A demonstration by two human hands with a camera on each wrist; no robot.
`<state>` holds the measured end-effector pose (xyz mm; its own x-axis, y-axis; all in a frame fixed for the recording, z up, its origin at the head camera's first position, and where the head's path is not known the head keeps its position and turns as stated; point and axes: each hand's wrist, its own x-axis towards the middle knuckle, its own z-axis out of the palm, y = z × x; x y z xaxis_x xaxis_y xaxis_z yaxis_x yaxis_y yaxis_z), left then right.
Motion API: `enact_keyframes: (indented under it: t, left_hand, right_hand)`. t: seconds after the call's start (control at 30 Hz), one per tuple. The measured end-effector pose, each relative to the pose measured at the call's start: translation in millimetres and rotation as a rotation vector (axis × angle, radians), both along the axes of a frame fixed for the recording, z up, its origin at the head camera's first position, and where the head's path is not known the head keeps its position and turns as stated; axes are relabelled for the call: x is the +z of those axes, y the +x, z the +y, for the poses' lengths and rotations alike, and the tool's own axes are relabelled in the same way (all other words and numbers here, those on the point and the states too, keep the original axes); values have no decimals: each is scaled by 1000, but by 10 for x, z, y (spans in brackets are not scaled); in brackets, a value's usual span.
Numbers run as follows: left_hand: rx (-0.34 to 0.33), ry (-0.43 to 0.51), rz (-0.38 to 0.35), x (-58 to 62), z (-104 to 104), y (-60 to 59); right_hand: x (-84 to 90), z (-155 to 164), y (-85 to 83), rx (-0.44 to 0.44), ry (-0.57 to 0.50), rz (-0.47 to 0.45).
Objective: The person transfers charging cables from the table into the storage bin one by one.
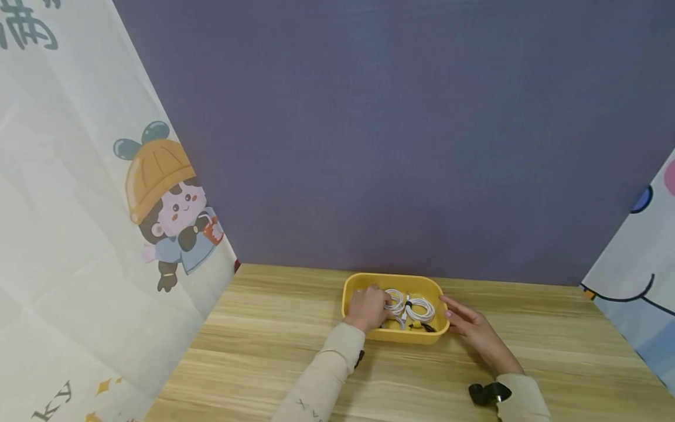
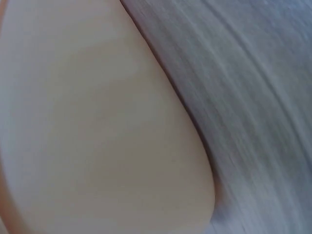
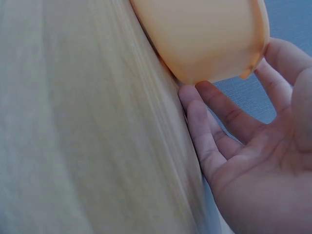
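Yellow tray (image 1: 358,283), white coiled cables (image 1: 413,306), pale wood-grain table (image 1: 274,346), purple-grey wall (image 1: 395,135), cream sleeves (image 1: 321,381)

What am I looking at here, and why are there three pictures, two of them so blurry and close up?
There is no machine here: a person works with two bare hands, wearing three cameras. The wide picture comes from a head camera looking down at a wooden table. On it stands a yellow tray holding coiled white cables. The left hand reaches into the tray onto the cables; whether it grips one cannot be told. The right hand rests with straight fingers against the tray's right end. The other two pictures come from wrist cameras: the right one shows that palm beside the tray's corner, and the left one is too close and blurred to tell anything.
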<state>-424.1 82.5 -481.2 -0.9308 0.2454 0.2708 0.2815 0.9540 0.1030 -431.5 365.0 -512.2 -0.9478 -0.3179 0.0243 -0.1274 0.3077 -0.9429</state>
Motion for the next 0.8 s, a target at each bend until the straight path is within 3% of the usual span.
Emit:
enact_keyframes:
  t: [0.3, 0.8]
  left_hand:
    - [25, 76, -24, 8, 82, -168]
    - [1, 114, -64, -19, 3, 8]
  right_hand:
    - [63, 76, -254, 31, 11, -2]
    - [14, -19, -2, -6, 7, 6]
